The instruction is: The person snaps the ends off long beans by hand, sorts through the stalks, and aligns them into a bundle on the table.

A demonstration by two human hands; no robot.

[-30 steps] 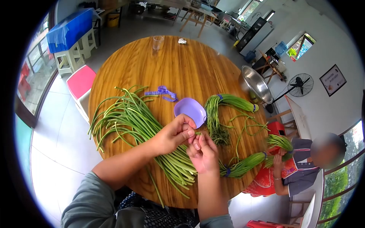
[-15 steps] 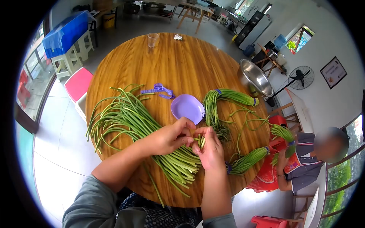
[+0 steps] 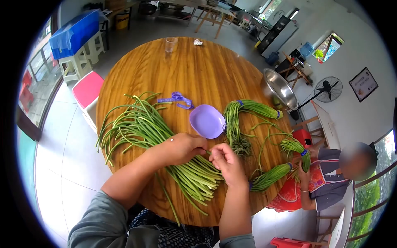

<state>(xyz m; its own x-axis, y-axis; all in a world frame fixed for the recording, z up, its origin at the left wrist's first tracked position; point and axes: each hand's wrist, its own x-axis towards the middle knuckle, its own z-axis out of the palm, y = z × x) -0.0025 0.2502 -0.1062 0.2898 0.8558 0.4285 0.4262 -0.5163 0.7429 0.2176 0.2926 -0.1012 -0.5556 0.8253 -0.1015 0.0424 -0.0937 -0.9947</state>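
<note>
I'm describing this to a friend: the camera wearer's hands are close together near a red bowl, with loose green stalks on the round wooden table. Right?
Not quite: the head view shows the bowl is purple, not red. The left hand, right hand, green stalks and wooden table are as described.

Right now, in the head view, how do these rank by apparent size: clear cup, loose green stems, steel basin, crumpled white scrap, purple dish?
Largest to smallest:
1. Loose green stems, as a pile
2. Steel basin and purple dish: too alike to rank, basin farther off
3. Clear cup
4. Crumpled white scrap
</note>
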